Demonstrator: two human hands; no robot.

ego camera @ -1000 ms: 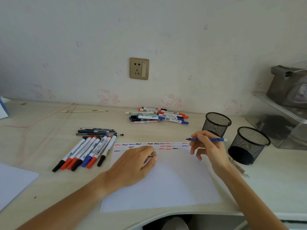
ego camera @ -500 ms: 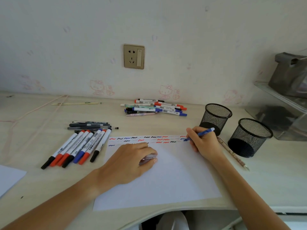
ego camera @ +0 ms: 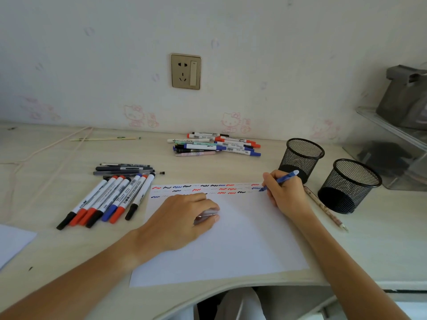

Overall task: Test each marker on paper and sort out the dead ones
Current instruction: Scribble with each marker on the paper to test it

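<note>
Soft, even daylight fills the room, bright but never harsh. The wall (ego camera: pixel 254 54) looks slightly washed out and pale. Shadows are faint: a dim grey smudge lies on the paper (ego camera: pixel 231 245) just right of the left hand (ego camera: pixel 182 218), and the mesh cups (ego camera: pixel 301 158) hold darkness inside. No glare anywhere. The desk (ego camera: pixel 46 204) edge bows with wide-angle distortion, and the far-right corner goes soft and hazy.
</note>
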